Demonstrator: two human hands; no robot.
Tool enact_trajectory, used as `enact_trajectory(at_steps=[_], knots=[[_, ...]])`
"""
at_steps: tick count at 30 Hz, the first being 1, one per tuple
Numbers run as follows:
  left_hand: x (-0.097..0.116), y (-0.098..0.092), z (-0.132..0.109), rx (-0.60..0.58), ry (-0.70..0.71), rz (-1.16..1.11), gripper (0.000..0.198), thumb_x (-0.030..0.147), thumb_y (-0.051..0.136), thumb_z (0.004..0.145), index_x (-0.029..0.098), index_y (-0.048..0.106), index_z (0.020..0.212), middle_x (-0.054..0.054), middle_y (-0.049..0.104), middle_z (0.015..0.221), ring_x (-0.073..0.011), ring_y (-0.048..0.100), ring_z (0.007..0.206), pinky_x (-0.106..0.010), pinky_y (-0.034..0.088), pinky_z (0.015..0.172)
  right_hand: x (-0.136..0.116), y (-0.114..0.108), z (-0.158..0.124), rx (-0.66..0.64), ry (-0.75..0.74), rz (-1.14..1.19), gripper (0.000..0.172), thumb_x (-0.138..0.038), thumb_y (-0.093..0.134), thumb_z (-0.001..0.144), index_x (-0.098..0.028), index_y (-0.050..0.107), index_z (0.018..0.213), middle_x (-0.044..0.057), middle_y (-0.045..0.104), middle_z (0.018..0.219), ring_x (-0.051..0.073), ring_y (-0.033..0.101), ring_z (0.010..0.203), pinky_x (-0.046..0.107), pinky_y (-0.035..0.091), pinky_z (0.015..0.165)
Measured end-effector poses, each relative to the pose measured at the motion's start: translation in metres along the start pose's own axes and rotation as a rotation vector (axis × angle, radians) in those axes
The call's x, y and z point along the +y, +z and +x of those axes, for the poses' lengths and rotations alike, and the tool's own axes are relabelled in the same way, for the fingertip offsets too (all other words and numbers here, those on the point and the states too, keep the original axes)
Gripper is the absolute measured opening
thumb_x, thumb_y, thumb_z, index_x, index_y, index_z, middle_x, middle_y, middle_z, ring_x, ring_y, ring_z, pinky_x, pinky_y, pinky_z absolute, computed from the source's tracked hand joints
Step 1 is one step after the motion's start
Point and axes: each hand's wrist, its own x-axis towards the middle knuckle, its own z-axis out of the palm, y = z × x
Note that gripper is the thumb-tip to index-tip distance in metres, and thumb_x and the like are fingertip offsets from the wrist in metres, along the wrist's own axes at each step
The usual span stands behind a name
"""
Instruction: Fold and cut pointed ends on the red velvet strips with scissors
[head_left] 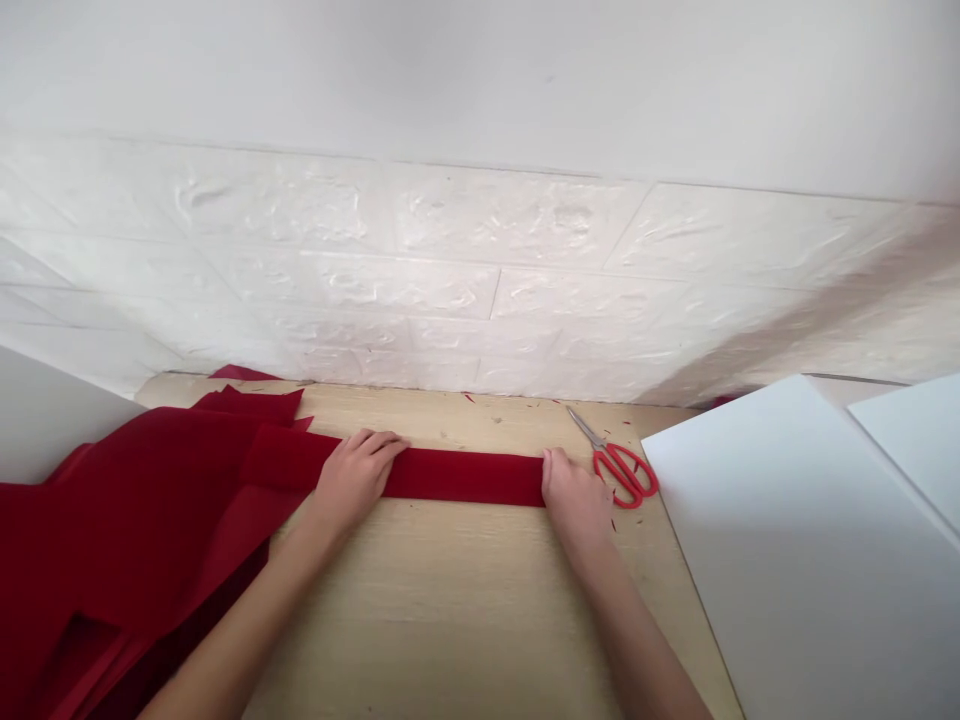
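A folded strip of dark red fabric (469, 476) stretches left to right across the wooden table. My left hand (358, 472) lies over the strip toward its left part, fingers bent together at its upper edge and gripping it. At the right end, my right hand (577, 498) is closed round the fabric, the fingertips curled at the edge. Just beyond that hand lie scissors (626, 474) with red handles, their blades pointing up and left. From under my left hand the strip runs into a big heap of red fabric (161, 510).
A white brick-patterned wall (450, 290) rises behind the table (450, 610). White panels or boxes (810, 540) stand along the right edge, and a pale panel (52, 415) is at the left. Small red scraps (469, 398) lie near the wall and scissors.
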Motion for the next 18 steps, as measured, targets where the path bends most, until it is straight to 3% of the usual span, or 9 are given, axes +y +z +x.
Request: enact_trajectory(at_steps=[5,12,18], knots=[[-0.013,-0.002,0.005,-0.003,-0.048,-0.064,0.035,0.030,0.045,0.103,0.027,0.080,0.108,-0.007,0.077,0.100,-0.0235,0.067,0.094,-0.035,0.056,0.082,-0.002,-0.001,0.002,-0.023,-0.022,-0.010,0.039,-0.027,0.035,0.109,-0.014,0.071,0.103,0.015,0.079,0.086,0.022,0.077,0.075,0.027,0.041,0.059],[-0.020,-0.006,-0.001,0.028,-0.169,-0.190,0.033,0.032,0.046,0.100,0.025,0.078,0.096,-0.007,0.077,0.099,-0.0270,0.065,0.094,-0.041,0.052,0.088,0.000,0.002,0.002,-0.017,-0.019,-0.031,0.044,-0.029,0.031,0.110,-0.014,0.071,0.104,0.016,0.080,0.087,0.025,0.078,0.079,0.028,0.043,0.060],[-0.039,-0.009,-0.004,0.121,-0.304,-0.367,0.027,0.040,0.055,0.092,0.025,0.076,0.086,-0.007,0.077,0.096,-0.0269,0.066,0.094,-0.045,0.050,0.100,0.000,0.004,0.002,0.004,-0.032,-0.051,0.043,-0.027,0.030,0.110,-0.013,0.070,0.103,0.017,0.079,0.086,0.026,0.078,0.078,0.029,0.044,0.061]])
